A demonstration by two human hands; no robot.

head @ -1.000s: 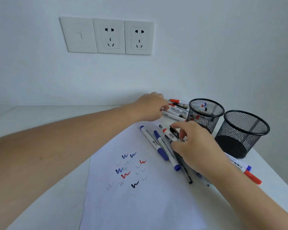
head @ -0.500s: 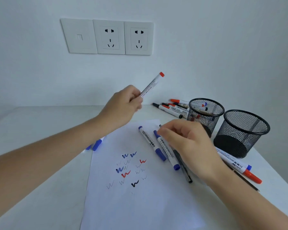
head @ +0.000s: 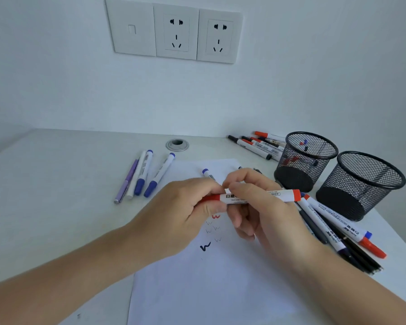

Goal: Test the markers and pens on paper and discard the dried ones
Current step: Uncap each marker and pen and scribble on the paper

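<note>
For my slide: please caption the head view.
The left hand and right hand grip a red marker above the paper.

The left hand point(head: 181, 214) curls round one end of the red marker point(head: 279, 195), so that end's tip is out of sight. The right hand point(head: 265, 214) covers the middle of the barrel with its fingers, and only "RKER" of the print can be read. Under the grip, both hands hide most of the scribbles on the paper point(head: 197, 289), and the sheet's near edge runs off the bottom of the picture. Just beyond the grip, a blue marker point(head: 205, 171) shows only its end. Right of the grip, several of the heaped pens point(head: 342, 222) pass behind the right hand. The mesh cup point(head: 293, 170) closest to the grip holds red, blue and black bits too small to identify. The frame cuts off both forearms.
</note>
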